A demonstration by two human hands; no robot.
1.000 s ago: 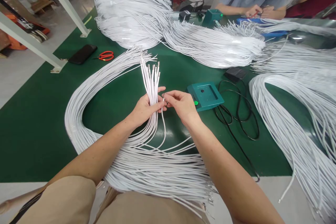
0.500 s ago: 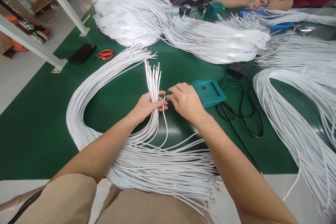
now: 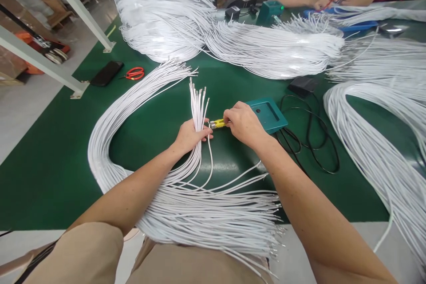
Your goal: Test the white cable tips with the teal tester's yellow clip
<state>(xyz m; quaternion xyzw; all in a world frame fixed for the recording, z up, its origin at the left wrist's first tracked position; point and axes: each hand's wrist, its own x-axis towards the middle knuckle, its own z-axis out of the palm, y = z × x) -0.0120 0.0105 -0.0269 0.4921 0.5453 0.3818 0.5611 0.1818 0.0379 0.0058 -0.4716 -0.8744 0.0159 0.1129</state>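
My left hand (image 3: 190, 136) is closed around an upright bundle of white wires (image 3: 197, 108), their metal-tipped ends pointing away from me. One white wire (image 3: 210, 153) stands apart at the fingertips and loops down to the table. In the fingers of my right hand (image 3: 245, 124) is a small yellow-handled tool (image 3: 218, 123), its metal tip close to that wire's end; whether they touch I cannot tell. Across my lap and the table's near edge lies a thick spread of white wires (image 3: 213, 217). Another wire bundle (image 3: 106, 128) curves away on the left.
A teal tray-like device (image 3: 281, 120) with black cable (image 3: 328, 140) sits right of my hands. Red-handled scissors (image 3: 135, 73) and a black phone (image 3: 107, 73) lie at the left. Large white wire heaps (image 3: 163, 13) fill the far side. A co-worker's hands (image 3: 328, 0) work across the table.
My right hand has drawn slightly right and its grip has shifted back, so more of the yellow-handled tool shows. The bundle in my left hand leans a little further right.
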